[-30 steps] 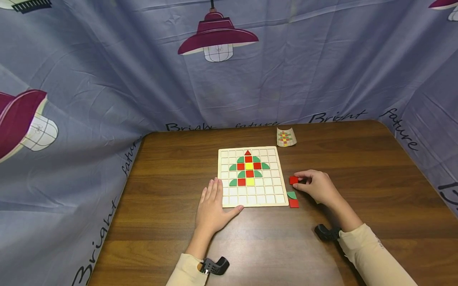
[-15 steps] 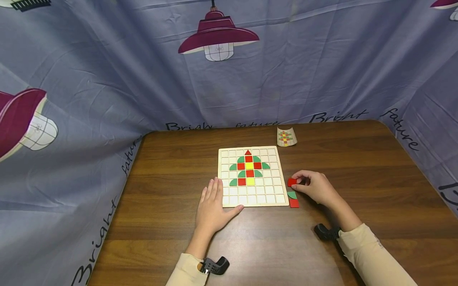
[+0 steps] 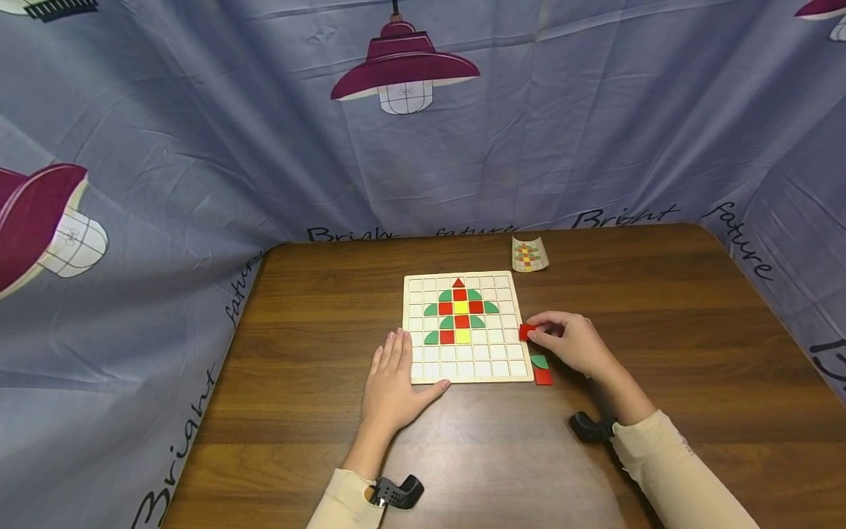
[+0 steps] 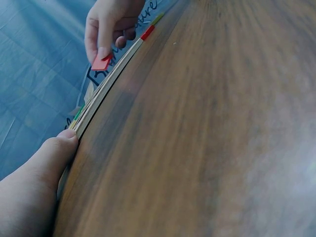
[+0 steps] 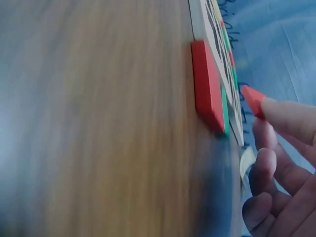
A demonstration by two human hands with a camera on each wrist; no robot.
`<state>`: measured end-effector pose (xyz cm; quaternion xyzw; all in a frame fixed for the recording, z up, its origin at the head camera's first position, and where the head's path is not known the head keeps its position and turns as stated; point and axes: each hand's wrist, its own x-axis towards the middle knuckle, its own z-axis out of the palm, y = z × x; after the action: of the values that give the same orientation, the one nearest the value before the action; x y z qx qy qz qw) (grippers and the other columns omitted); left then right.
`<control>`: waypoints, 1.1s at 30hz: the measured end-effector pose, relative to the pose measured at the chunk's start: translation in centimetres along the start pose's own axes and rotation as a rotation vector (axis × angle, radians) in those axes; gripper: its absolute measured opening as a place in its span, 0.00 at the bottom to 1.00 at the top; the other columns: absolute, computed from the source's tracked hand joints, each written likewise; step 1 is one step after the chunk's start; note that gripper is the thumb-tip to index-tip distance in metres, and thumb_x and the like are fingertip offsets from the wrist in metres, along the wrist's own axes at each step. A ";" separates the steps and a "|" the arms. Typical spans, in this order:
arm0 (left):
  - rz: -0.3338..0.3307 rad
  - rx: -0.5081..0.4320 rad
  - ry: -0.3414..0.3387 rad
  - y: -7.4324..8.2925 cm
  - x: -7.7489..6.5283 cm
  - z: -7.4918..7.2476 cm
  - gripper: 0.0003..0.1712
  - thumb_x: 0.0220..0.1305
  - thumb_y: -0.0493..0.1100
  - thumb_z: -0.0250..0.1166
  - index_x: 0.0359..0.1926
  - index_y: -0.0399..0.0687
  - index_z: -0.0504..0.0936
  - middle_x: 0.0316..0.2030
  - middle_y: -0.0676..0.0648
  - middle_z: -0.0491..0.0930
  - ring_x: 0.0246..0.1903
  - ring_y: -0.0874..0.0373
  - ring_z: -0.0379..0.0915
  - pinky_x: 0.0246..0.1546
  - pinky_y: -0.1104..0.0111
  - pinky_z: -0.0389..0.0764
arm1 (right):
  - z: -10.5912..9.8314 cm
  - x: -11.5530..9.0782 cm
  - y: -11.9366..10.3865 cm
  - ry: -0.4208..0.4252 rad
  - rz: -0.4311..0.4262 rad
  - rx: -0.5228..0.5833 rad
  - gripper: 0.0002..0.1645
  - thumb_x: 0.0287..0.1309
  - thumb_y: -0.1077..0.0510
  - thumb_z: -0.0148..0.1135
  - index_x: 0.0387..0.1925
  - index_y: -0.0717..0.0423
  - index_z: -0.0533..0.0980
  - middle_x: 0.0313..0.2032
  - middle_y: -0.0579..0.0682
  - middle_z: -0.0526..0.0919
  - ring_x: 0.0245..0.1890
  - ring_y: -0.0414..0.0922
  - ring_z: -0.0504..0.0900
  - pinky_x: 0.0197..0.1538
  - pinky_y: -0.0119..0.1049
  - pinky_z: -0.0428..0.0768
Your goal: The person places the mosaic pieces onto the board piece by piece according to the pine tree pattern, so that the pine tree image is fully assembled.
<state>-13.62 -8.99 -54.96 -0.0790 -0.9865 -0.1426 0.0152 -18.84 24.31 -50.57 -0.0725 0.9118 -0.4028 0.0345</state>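
Observation:
A light wooden grid board (image 3: 489, 360) lies on the table, bearing a tree-like pattern of red, green and yellow pieces. My left hand (image 3: 390, 378) rests flat along its lower left corner, fingers straight, with the thumb at the near edge. Between thumb and fingertips, my right hand (image 3: 573, 344) pinches a red square tile (image 3: 526, 331), which overlaps the board's right edge in the head view. The left wrist view shows that tile (image 4: 101, 62) raised above the board's surface. Beside the board's lower right corner lie a green quarter-round piece (image 3: 540, 361) and another red square (image 3: 543, 377).
A small curled card (image 3: 529, 255) printed with a similar tree pattern stands beyond the board's far right corner. The brown wooden table (image 3: 317, 308) meets a blue-grey curtain (image 3: 562, 132) at its back edge. Black cameras are strapped to both wrists.
My right hand has moved left with the red square tile, from beside the board to over its right edge. The left hand has stayed in place.

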 end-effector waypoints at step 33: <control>-0.004 -0.022 0.000 0.1 0.0 -0.1 0.68 0.52 0.87 0.47 0.78 0.44 0.48 0.79 0.46 0.46 0.79 0.54 0.38 0.79 0.58 0.45 | 6.0 2.6 -4.5 -0.031 -0.139 -0.131 0.10 0.55 0.55 0.73 0.40 0.51 0.86 0.37 0.44 0.83 0.33 0.42 0.76 0.39 0.35 0.75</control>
<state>-13.62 -8.86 -54.87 -0.0770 -0.9851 -0.1534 0.0139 -20.17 16.54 -51.26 -0.1441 0.9283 -0.3424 0.0155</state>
